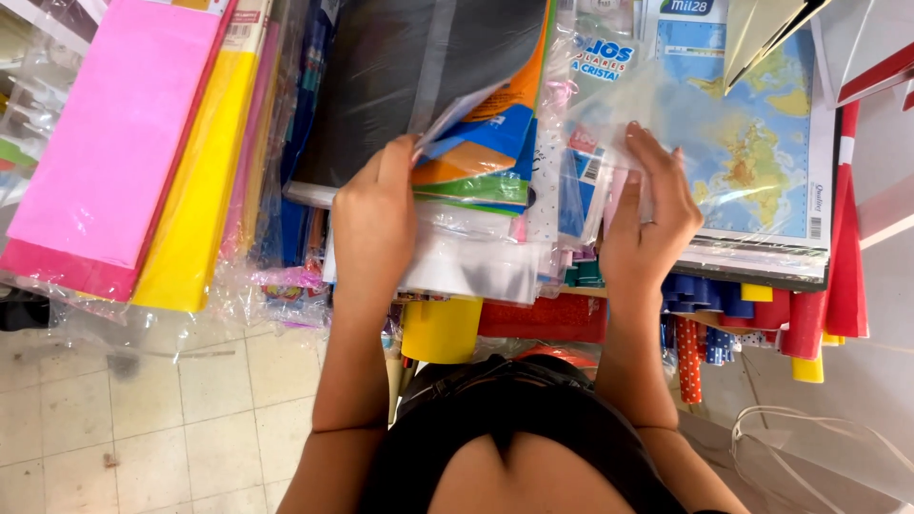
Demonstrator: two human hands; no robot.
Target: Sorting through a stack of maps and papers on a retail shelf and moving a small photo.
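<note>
Two bare hands riffle a crowded shop shelf: left hand (373,224), grip clamped on clear-wrapped packs of coloured card sheets (476,181) mid-stack; right hand (647,224), grip pinching a clear plastic sleeve (624,124) beside a wrapped world-map poster (762,152). Best approach, prob.: lever packs fwd w/ thumb, support underneath.

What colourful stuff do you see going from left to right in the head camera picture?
Pink paper sheets → yellow paper sheets → left hand → right hand → wrapped world map → red sheet.
</note>
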